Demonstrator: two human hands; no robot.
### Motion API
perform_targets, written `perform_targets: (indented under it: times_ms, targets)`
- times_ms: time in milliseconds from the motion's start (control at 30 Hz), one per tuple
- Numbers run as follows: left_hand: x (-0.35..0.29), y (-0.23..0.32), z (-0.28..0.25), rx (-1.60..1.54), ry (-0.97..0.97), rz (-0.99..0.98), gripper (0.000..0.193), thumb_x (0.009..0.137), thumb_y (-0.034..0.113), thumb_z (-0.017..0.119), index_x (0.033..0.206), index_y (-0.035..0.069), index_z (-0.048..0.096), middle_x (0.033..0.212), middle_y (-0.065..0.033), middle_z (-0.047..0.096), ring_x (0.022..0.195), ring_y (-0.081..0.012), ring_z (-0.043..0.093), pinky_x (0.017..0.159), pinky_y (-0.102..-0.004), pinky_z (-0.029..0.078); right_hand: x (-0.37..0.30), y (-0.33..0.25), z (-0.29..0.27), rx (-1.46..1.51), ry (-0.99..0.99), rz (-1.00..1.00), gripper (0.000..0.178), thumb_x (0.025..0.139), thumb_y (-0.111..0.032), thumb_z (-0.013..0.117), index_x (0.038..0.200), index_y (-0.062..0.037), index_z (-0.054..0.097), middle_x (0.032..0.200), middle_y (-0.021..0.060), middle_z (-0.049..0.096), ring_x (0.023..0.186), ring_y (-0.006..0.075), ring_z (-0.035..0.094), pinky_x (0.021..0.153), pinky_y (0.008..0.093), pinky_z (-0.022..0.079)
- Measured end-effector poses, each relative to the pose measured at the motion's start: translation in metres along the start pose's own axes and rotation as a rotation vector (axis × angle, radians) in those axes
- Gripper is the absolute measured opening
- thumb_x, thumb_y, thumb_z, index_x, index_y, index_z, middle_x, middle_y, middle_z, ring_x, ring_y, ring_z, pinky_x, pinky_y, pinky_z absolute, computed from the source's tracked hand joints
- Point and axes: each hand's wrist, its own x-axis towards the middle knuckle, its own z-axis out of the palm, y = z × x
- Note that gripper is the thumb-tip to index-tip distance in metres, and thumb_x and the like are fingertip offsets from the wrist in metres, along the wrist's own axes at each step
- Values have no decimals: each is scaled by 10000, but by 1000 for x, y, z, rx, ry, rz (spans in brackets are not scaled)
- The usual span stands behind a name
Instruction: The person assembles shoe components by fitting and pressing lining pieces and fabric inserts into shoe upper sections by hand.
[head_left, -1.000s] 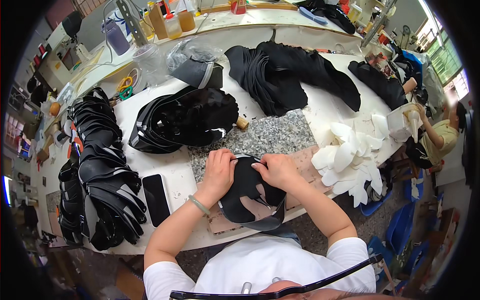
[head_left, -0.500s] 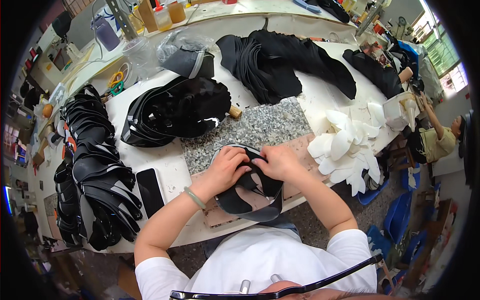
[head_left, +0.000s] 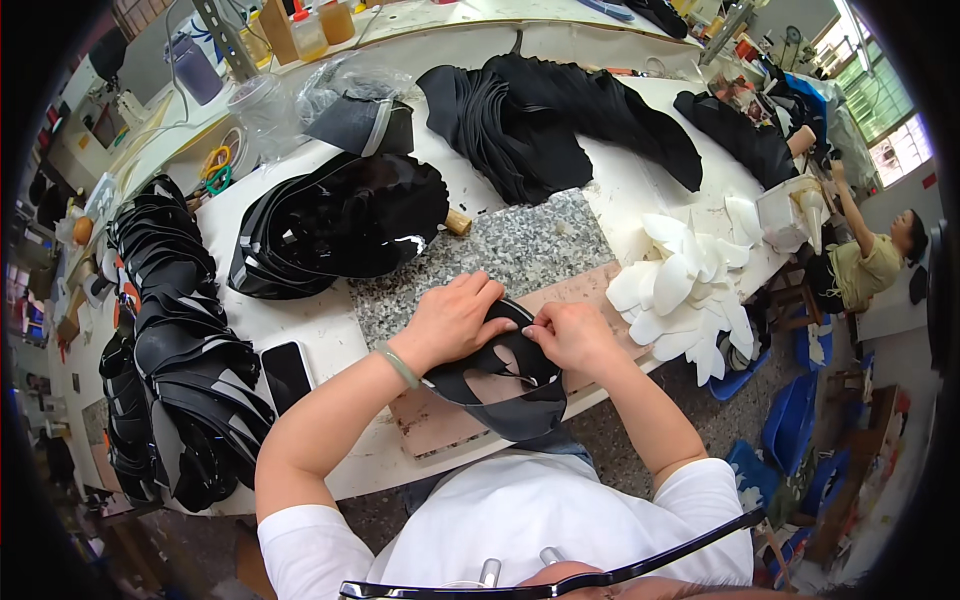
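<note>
A black shoe upper (head_left: 520,415), curved into a loop with openings through its middle, is held over the near edge of the table. My left hand (head_left: 455,322) grips its far left rim, fingers bent over the outside and thumb on the inner side. At the far right rim, my right hand (head_left: 575,340) pinches the edge between thumb and bent fingers. The two thumbs are close together along that rim. Beneath the upper lie a pinkish board (head_left: 430,425) and a speckled stone slab (head_left: 540,245).
Black upper pieces (head_left: 185,330) are stacked at the left, beside a phone (head_left: 287,375). Shiny black pieces (head_left: 340,225) and a dark pile (head_left: 550,125) lie farther back. White cut pieces (head_left: 685,285) heap at the right. A co-worker (head_left: 870,265) is at far right.
My left hand has shifted from across the upper's rim toward its left side, with its thumb now along the rim. The right hand still pinches the edge. The whole view has shifted slightly.
</note>
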Motion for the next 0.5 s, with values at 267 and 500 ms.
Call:
perform_targets:
  times_ms: [267,500]
  targets:
    - [8,-8,21,78,97,-55,230,836,307,647,923,103,587,888,-58,559,838,-241,594,667,-339,498,2,-6,-2,-140,-40,8,231,819,-284,663,777,-59,629,765,136,661,760,332,643,695,430,489]
    - [-22,25,0,-160,359,-210,206,845,180,667,1027,92,630,888,-96,638,786,-240,591,634,-316,473,-2,-20,-43,-271,283,-445,109,799,-155,631,781,-58,584,759,106,598,708,286,623,624,384,495]
